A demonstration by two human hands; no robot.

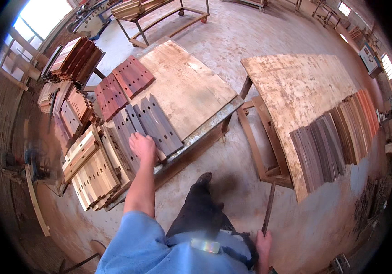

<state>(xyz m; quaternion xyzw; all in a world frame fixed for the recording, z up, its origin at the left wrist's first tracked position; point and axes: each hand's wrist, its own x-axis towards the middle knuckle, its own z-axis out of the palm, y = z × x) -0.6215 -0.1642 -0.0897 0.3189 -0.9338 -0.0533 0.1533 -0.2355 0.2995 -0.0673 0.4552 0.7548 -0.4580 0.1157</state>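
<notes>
My left hand (142,146) reaches over the work table (191,86). Its fingers are curled around the near part of a grey-brown wooden slat (135,119), which lies among similar slats with small dark slots. More grey-brown slats (159,123) lie side by side just right of that hand. Down by my right side, my right hand (263,242) is closed on the lower end of a narrow dark wooden strip (269,208). The strip points up and away from me, and its far end appears near the corner of a wooden frame.
Reddish slats (133,75) lie farther back on the table. Pale slotted boards (93,176) are stacked at its left, with darker stacks (75,59) beyond. At right, a speckled board (296,86) carries rows of brown slats (319,150). A wheeled cart (177,31) stands behind.
</notes>
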